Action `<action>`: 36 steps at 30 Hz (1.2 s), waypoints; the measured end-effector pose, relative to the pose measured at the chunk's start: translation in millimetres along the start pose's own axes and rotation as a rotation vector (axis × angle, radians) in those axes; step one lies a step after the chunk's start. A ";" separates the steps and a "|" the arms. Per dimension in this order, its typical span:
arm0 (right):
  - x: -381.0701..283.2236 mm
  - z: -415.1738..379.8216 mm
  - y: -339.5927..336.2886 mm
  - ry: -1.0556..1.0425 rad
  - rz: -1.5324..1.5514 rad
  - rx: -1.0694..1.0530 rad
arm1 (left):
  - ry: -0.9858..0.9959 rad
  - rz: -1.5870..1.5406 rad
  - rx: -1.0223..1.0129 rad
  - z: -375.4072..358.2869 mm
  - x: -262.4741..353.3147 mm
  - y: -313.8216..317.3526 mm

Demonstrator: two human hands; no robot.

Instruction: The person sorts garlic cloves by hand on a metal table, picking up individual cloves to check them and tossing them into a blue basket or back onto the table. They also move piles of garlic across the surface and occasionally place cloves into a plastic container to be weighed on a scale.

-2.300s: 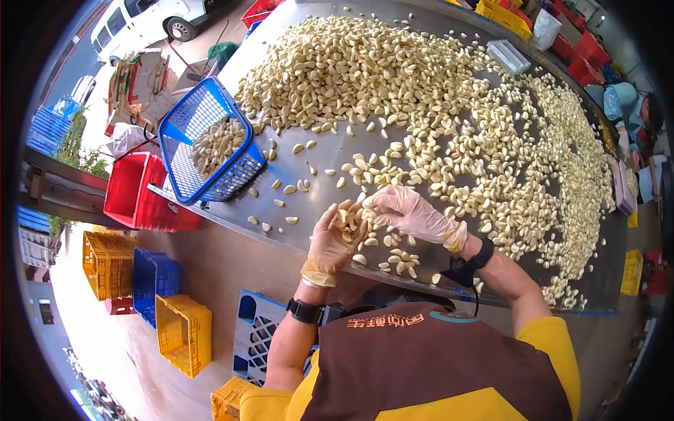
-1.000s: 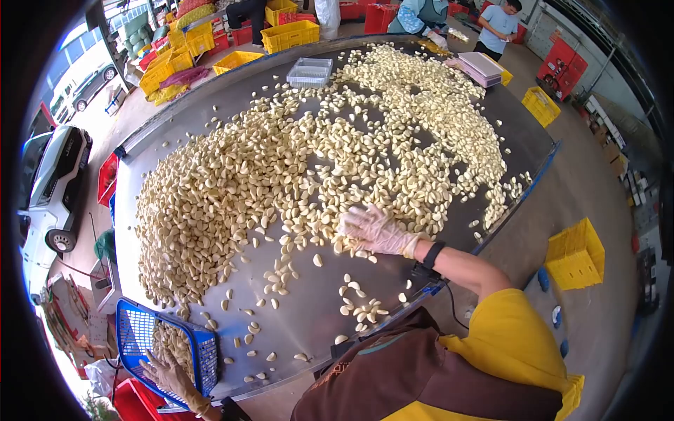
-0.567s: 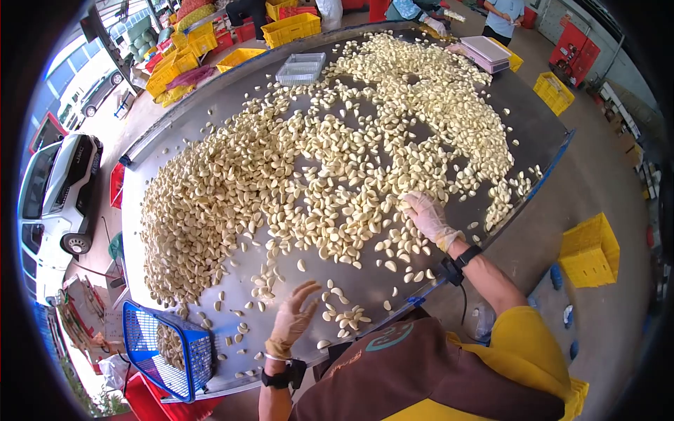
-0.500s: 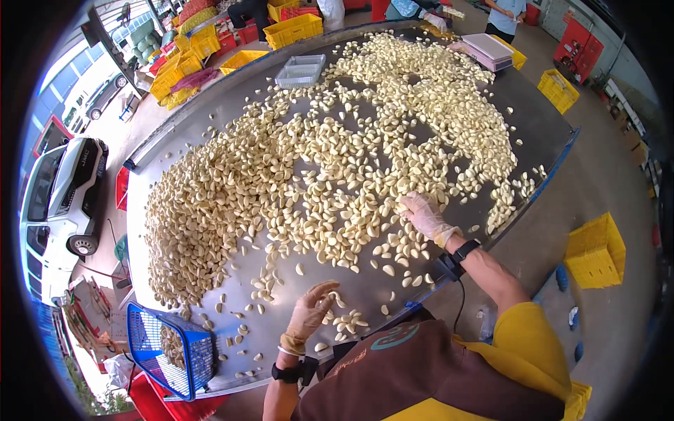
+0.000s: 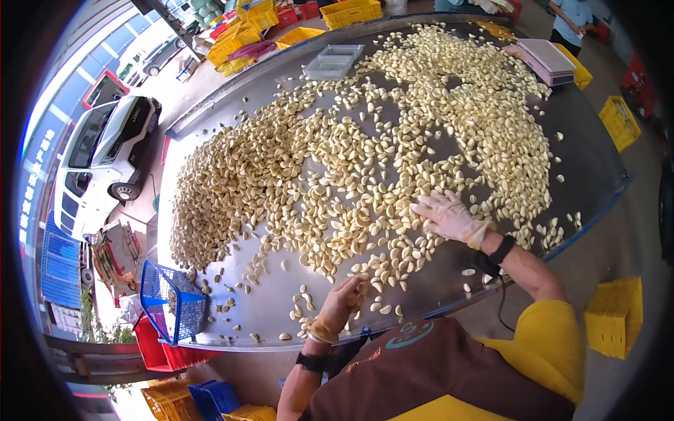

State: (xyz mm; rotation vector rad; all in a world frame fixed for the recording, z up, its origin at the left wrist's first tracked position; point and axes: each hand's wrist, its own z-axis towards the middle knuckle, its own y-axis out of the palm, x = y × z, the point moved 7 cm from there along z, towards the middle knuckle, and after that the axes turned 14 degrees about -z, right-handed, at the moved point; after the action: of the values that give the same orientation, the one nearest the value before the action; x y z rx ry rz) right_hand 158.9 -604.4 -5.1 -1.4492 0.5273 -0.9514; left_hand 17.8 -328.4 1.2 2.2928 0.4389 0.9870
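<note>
Pale cloves [image 5: 337, 210] that look like peeled garlic cover much of a metal table [image 5: 267, 309]. My right hand [image 5: 449, 216], in a thin clear glove, lies over the cloves right of the middle with its fingers spread. Nearer the front edge, my left hand [image 5: 344, 300], also gloved, has its fingers curled together beside the main spread of cloves; what they hold, if anything, is too small to make out. A few loose cloves [image 5: 303, 309] lie to the left of it.
A blue basket [image 5: 174, 302] stands at the table's left front corner. Toward the back are a clear divided tray [image 5: 333, 62] and a pink scale [image 5: 544, 60]. Yellow crates [image 5: 615, 317] sit on the floor to the right. Beyond the table's far right corner a person [image 5: 567, 24] stands.
The view has turned and shifted. My right hand has spread its fingers over the cloves. My left hand has moved toward the cloves' front edge and its fingers have closed.
</note>
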 end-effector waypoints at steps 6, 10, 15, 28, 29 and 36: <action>9.6 33.7 -31.4 -0.069 0.048 0.399 | 0.547 0.589 0.790 -75.2 12.6 -79.7; -36.6 70.1 5.6 -0.197 -0.148 0.298 | 0.572 1.102 0.844 -67.2 13.7 -71.9; -57.4 86.2 21.4 -0.102 -0.297 0.100 | 0.538 1.200 0.888 -68.3 23.0 -55.3; -124.3 119.6 -7.3 -0.368 0.517 0.339 | 0.551 1.286 0.895 -70.7 20.3 -55.7; -142.6 115.3 -1.2 -0.474 0.568 0.219 | 0.539 1.291 0.897 -69.8 17.4 -61.2; -125.5 60.7 -48.1 -0.541 0.590 0.201 | 0.398 0.712 0.682 -47.9 13.8 -86.9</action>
State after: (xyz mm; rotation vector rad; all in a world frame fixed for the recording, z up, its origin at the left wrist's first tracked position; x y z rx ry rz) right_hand 127.4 -462.2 17.8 -1.1973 0.4016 -0.1250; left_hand -13.9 -235.9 -20.7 2.9464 0.0954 1.8951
